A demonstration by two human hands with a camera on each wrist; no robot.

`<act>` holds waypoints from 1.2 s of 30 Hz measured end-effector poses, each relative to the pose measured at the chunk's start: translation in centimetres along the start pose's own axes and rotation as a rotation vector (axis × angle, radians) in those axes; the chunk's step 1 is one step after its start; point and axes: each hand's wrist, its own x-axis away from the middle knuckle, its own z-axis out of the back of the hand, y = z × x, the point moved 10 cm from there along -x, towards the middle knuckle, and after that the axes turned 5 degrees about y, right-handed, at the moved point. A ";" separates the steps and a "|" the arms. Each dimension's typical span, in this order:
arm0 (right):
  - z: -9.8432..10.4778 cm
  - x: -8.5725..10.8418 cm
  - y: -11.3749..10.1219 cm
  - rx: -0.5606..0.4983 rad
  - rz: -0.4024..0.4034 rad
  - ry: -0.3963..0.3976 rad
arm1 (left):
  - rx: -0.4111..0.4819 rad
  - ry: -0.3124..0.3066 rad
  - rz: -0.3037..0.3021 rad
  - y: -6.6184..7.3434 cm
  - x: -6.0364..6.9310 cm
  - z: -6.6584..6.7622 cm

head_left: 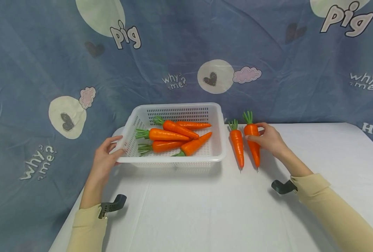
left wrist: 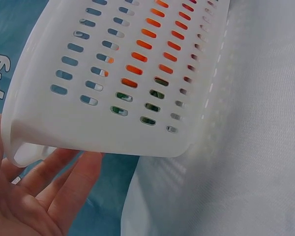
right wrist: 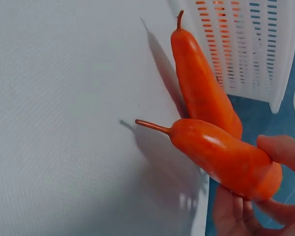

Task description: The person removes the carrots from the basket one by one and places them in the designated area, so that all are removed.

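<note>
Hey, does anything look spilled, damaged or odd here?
Nothing stands out. The white basket sits upright with carrots inside, and the right hand holds one of two loose carrots beside it.

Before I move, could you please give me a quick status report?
Left hand holding white basket by left end. Right hand gripping rightmost carrot. Five carrots inside; another carrot lies between basket and gripped one.

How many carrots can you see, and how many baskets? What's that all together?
Carrots: 7 in sight (5 in the basket, 2 outside it)
Baskets: 1
Total: 8
</note>
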 end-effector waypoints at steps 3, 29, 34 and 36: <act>-0.2 -0.2 0.5 0.023 -0.016 -0.002 | 0.001 -0.002 0.000 0.0 0.0 0.0; -1.6 -1.1 2.7 0.044 -0.106 -0.087 | -0.003 0.037 0.020 -0.2 0.0 0.2; -1.9 -1.0 2.6 0.034 -0.090 -0.101 | 0.005 0.037 0.019 -0.3 -0.1 0.2; -2.0 -1.0 2.5 0.022 -0.092 -0.110 | 0.008 0.033 0.018 -0.4 -0.1 0.1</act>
